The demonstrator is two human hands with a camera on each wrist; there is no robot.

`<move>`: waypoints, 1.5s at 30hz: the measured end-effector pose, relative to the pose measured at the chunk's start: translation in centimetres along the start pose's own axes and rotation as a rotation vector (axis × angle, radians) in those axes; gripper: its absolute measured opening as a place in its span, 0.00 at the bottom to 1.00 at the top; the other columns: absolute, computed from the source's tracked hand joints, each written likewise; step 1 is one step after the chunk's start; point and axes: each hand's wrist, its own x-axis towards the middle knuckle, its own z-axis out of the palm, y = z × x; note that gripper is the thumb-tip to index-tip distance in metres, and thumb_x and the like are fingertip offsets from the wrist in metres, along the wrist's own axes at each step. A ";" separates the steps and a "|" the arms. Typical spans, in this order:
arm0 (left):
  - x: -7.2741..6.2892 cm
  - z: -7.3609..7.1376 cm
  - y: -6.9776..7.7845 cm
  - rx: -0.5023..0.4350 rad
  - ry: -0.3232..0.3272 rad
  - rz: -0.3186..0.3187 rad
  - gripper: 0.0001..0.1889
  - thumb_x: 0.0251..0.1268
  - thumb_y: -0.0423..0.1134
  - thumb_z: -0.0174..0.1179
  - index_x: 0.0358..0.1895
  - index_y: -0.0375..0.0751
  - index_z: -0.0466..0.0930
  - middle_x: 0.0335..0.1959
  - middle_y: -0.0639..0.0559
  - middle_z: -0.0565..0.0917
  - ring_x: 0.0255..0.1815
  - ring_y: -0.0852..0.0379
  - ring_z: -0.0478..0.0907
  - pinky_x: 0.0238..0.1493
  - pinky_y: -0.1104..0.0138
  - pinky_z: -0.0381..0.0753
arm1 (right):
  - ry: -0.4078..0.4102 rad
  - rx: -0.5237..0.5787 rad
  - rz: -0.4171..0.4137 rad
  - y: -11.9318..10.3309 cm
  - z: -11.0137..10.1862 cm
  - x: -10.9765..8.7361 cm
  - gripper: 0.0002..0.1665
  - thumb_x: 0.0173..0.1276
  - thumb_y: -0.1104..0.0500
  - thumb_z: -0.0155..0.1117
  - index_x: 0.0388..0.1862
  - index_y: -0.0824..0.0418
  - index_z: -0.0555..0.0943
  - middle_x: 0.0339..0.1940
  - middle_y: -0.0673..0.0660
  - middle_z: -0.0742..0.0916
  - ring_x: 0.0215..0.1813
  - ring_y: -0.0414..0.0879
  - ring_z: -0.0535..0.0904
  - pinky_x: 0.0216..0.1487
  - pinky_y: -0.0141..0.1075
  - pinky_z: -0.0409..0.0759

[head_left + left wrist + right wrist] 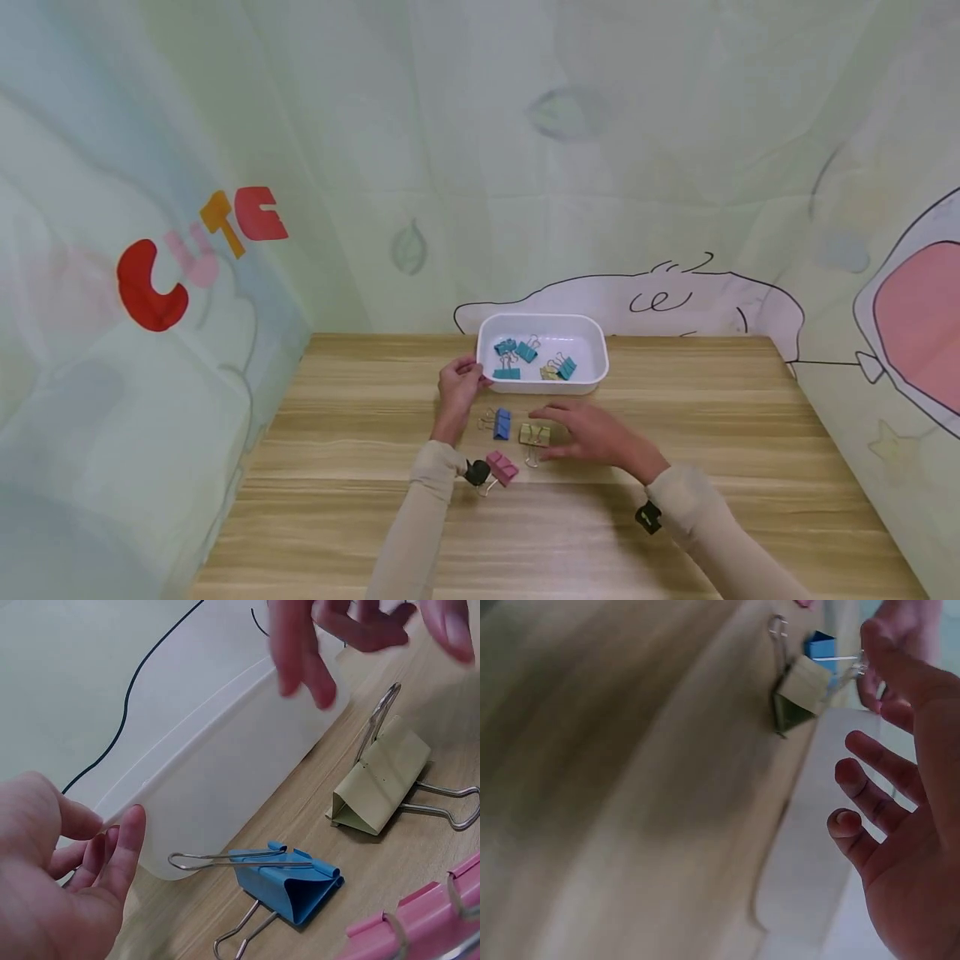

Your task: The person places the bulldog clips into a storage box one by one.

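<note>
Apparently, the work was partly done: the yellow clip [535, 434], blue clip [502, 424] and pink clip [502, 468] were left on the counter [360, 417], other clips [527, 352] already inside the white tray [543, 387]. Your right hand [592, 431], fingers apart, was by the yellow clip, holding nothing; your left hand [458, 389] pinched the tray's rim.

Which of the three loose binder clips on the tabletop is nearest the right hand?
The yellow clip outside the tray, close by the right hand; the blue clip and pink clip lie farther left.
</note>
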 end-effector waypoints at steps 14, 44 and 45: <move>-0.2 0.0 0.1 0.002 0.006 -0.004 0.14 0.72 0.24 0.58 0.57 0.22 0.77 0.46 0.38 0.78 0.38 0.50 0.82 0.43 0.66 0.91 | 0.072 -0.020 0.045 1.3 4.3 -0.7 0.26 0.71 0.49 0.72 0.65 0.56 0.82 0.59 0.55 0.85 0.59 0.50 0.81 0.62 0.49 0.85; -0.2 0.1 0.2 -0.012 0.010 0.007 0.14 0.72 0.23 0.57 0.57 0.20 0.76 0.44 0.38 0.78 0.40 0.45 0.84 0.44 0.64 0.92 | 0.193 -0.028 -0.019 1.1 3.7 -0.2 0.19 0.69 0.56 0.74 0.58 0.57 0.87 0.53 0.54 0.89 0.53 0.48 0.86 0.56 0.44 0.88; -0.2 0.1 0.2 -0.011 0.009 0.004 0.14 0.72 0.23 0.57 0.57 0.20 0.76 0.44 0.39 0.78 0.40 0.45 0.83 0.44 0.64 0.92 | 0.199 -0.031 -0.029 1.0 3.5 -0.1 0.19 0.69 0.56 0.74 0.58 0.57 0.87 0.53 0.54 0.89 0.52 0.48 0.86 0.55 0.44 0.88</move>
